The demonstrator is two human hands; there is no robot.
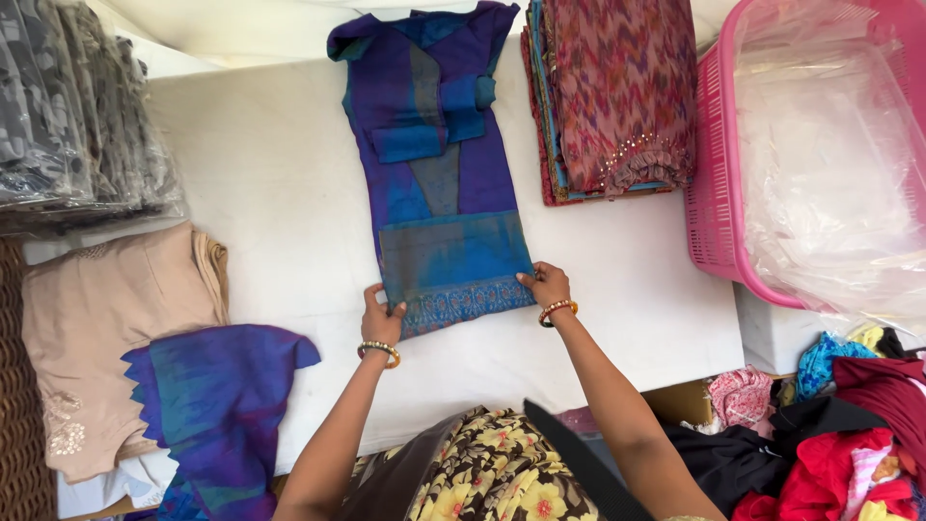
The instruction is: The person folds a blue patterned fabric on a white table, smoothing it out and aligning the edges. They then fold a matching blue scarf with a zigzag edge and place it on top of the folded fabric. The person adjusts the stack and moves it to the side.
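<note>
Clear plastic packets of grey patterned cloth (72,106) stacked far left; crumpled clear plastic bags (830,164) fill the pink basket (709,193), right.

Bare white table (280,183) left; pink basket (714,193) blocks right.

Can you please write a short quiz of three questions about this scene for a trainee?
1. True or false: both hands grip the bottom hem of the blue-purple garment.
2. What stands right of the folded pile? A) pink basket B) metal bucket
3. What does each wrist wear?

Key:
1. True: left hand and right hand hold the hem corners.
2. A, the pink basket.
3. Bangles.
</note>
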